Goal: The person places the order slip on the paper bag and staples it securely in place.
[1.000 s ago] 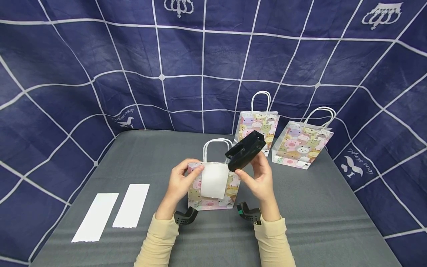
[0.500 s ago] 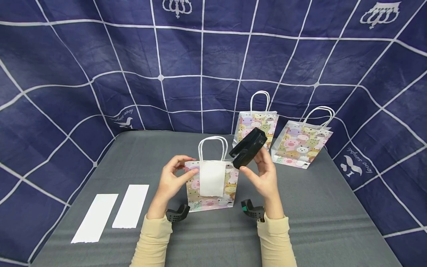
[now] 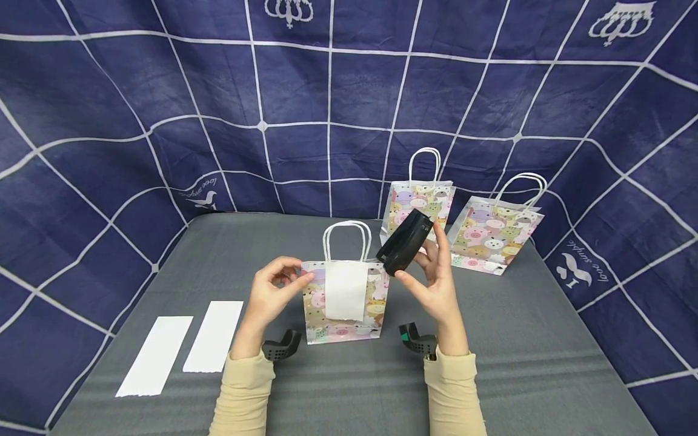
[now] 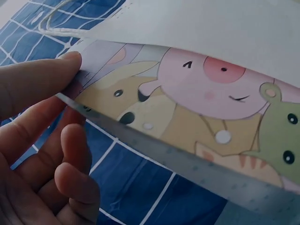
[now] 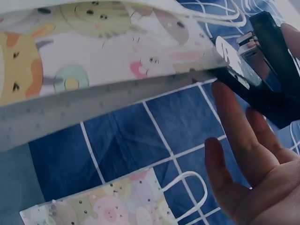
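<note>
A small paper gift bag (image 3: 318, 315) with a cartoon-animal print and white twisted handles stands upright on the grey surface. Over the upper front of it hangs a white paper strip (image 3: 346, 292). My left hand (image 3: 271, 292) pinches the bag's upper left side edge; in the left wrist view its thumb (image 4: 42, 82) lies on the printed front, with fingers behind. My right hand (image 3: 438, 287) holds a black stapler (image 3: 405, 242) at a slant by the bag's upper right corner. In the right wrist view the stapler (image 5: 262, 70) has its mouth parted, close to the bag's edge.
Two similar gift bags stand at the back right, one upright (image 3: 400, 197) and one leaning (image 3: 493, 239). Two white paper strips (image 3: 155, 356) lie flat at the left. A blue curtain (image 3: 218, 91) with white lines surrounds the grey surface (image 3: 262, 239).
My left hand has slid left, from near the white strip to the bag's side edge. The bag has shifted slightly left. My right hand has turned the stapler and its fingers have changed position.
</note>
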Motion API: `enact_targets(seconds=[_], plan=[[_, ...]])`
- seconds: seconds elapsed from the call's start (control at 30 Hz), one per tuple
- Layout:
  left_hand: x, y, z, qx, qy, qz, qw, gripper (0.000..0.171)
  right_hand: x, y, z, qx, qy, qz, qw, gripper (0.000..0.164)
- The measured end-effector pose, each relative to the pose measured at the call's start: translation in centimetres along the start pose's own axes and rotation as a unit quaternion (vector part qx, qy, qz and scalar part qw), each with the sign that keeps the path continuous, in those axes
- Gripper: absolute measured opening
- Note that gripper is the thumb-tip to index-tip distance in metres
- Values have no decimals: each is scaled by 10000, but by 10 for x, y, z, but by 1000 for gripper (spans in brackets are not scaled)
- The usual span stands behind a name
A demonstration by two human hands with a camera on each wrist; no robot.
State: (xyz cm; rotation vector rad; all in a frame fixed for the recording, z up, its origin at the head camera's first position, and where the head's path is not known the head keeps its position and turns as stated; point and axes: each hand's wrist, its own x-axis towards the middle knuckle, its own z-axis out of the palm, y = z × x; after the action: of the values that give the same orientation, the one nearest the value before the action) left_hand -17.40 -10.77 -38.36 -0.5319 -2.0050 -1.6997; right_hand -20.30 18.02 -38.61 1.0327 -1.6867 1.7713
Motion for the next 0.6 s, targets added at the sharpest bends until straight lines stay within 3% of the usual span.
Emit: enact_targets(seconds=[0.17, 0.3, 0.47, 0.6], plan=[[0, 5, -2, 250, 59, -187, 9995, 13, -1, 1, -6, -82, 19, 30, 10000, 92], [0, 6, -1, 321, 205, -131, 9992, 13, -2, 2, -10, -128, 41, 67, 9999, 90], [0, 5, 8, 215, 717, -88, 9972, 11, -3, 4, -14, -160, 26, 188, 9997, 89], [2, 1, 16, -153, 1256, -347, 9914, 13, -5, 4, -17, -213, -77, 361, 9991, 89]])
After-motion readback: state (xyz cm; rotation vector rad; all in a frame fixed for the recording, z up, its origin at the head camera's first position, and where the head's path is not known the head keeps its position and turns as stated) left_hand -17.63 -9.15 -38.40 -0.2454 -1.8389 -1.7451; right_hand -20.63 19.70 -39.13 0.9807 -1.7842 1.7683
